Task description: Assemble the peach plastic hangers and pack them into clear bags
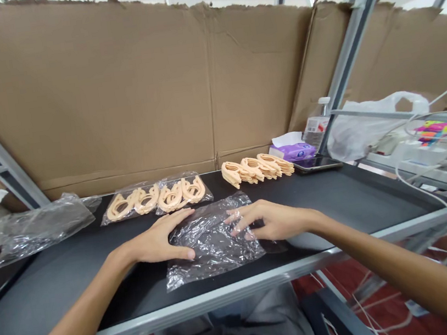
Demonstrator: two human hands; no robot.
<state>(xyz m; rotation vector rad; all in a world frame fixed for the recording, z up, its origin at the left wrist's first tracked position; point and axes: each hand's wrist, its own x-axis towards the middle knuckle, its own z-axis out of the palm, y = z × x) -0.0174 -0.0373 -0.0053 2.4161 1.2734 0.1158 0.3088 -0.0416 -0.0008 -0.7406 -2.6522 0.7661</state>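
Note:
A crinkled clear plastic bag (213, 246) lies flat on the black tabletop in front of me. My left hand (161, 240) rests at its left edge, thumb and fingers spread apart. Over the bag's right part is my right hand (266, 219), fingers stretched out and apart, touching or just above the film. Behind the hands, peach-coloured ring-shaped pieces (131, 202) lie in clear bags toward the back left. Several stacks of similar loose pieces (255, 168) stand unwrapped at the back right.
More clear plastic bags (44, 226) lie at the left. A purple tissue pack (294, 150), a water bottle (317, 124) and a dark phone or tablet (317, 164) sit at the back right. A cardboard wall (121, 93) closes off the back; white cables (422, 189) hang at the right.

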